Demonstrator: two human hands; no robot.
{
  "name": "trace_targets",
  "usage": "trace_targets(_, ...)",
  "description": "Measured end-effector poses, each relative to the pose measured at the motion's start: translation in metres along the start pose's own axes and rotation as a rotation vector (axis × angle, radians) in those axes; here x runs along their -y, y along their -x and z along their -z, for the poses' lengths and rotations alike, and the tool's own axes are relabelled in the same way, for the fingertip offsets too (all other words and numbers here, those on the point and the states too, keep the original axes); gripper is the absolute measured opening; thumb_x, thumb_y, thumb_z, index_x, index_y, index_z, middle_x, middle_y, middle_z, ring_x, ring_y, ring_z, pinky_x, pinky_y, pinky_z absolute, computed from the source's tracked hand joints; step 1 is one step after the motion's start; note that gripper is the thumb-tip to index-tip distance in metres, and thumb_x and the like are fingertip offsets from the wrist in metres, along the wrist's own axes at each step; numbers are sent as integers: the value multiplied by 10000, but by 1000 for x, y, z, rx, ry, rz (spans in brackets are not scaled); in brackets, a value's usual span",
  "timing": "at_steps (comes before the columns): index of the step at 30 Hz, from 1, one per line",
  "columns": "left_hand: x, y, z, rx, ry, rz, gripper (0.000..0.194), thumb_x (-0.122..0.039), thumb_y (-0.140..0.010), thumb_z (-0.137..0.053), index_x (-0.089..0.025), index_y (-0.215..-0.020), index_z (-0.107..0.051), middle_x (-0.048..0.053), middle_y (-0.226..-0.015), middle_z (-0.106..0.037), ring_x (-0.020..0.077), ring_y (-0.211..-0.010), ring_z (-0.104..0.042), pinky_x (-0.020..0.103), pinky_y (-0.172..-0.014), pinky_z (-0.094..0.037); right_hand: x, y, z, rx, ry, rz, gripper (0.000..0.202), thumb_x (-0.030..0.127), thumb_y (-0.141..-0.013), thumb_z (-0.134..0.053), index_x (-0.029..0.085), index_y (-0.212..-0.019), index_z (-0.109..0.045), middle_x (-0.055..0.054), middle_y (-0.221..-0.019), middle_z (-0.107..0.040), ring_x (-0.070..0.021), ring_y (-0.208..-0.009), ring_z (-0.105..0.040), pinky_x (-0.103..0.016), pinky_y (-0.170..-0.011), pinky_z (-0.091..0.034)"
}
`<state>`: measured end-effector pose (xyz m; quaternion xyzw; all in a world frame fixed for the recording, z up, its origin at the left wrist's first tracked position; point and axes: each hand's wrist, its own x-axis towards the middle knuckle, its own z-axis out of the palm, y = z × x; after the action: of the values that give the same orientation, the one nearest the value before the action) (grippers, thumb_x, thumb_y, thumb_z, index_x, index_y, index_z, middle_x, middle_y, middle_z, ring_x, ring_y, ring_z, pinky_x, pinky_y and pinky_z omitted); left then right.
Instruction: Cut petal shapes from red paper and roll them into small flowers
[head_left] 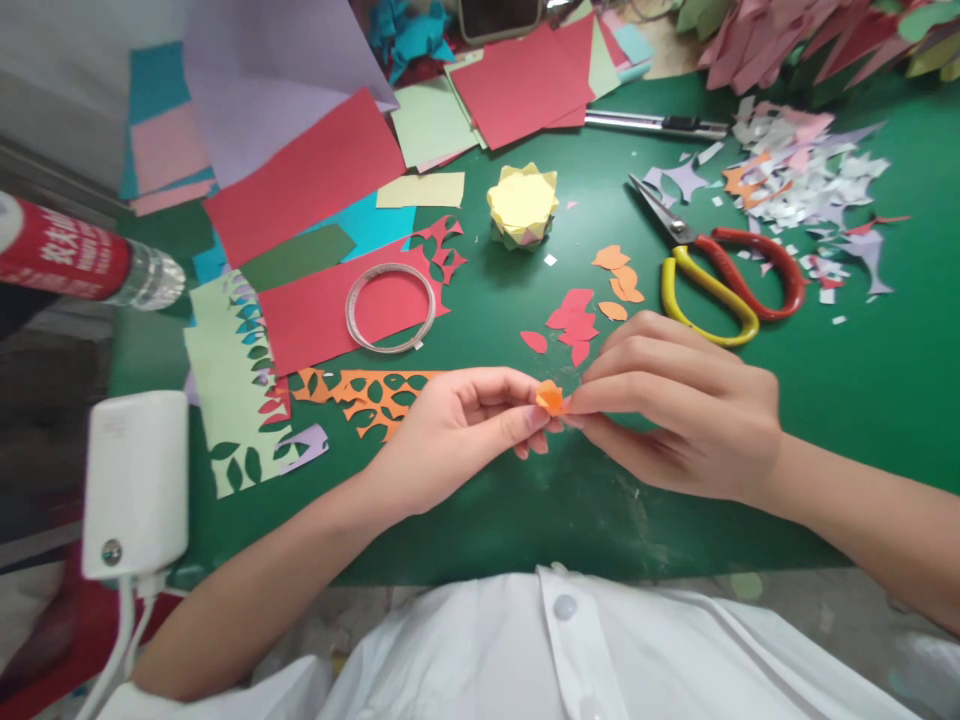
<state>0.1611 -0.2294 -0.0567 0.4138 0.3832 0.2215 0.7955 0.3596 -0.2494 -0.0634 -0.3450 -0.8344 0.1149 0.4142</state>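
My left hand [457, 425] pinches a small orange paper flower [549, 397] between thumb and fingers, just above the table's near part. From the other side, my right hand [686, 410] has its thumb and forefinger pressed together at the flower's right edge. A reddish speck shows at those fingertips, too small to name. Beyond the hands lie loose red paper petals [576, 318] and several orange paper petals [619, 275]. A yellow layered paper flower [523, 205] stands farther back.
Scissors [694, 245] with red and yellow handles lie open near my right hand. Left are a tape roll [390, 308], cut orange paper [382, 395], red sheets [300, 180], a white power bank [136, 485] and a bottle [75, 250]. Paper scraps [814, 165] and a utility knife [660, 123] lie at the back.
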Motion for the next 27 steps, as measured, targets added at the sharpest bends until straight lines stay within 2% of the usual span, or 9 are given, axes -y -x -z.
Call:
trace_targets(9,-3,2,-5,-48,-69,-17,83,-95,-830,-676,-173,-806,-695,-56,-713,-640,33,-670,-594,107,-666,-507,-1,2,-2,-3,60,15,96,99,-852,-637,191,-840,-613,-29,-698,-621,-149,-633,-526,-299,-583,-482)
trace_targets(16,-5,3,-8,-50,-150,-59,53,-158,-849,-660,-160,-797,-652,-38,-730,-594,54,-654,-558,136,-632,-489,0,2,0,-13,64,58,103,76,-814,-677,162,-862,-645,-34,-693,-616,-150,-621,-517,-305,-564,-460)
trace_targets(27,-4,6,-8,-63,-219,-118,101,-229,-888,-623,-169,-812,-651,-5,-742,-631,95,-655,-602,197,-643,-519,0,1,-1,-13,-60,-33,84,101,-843,-647,181,-833,-623,-32,-707,-640,-146,-622,-566,-301,-591,-494)
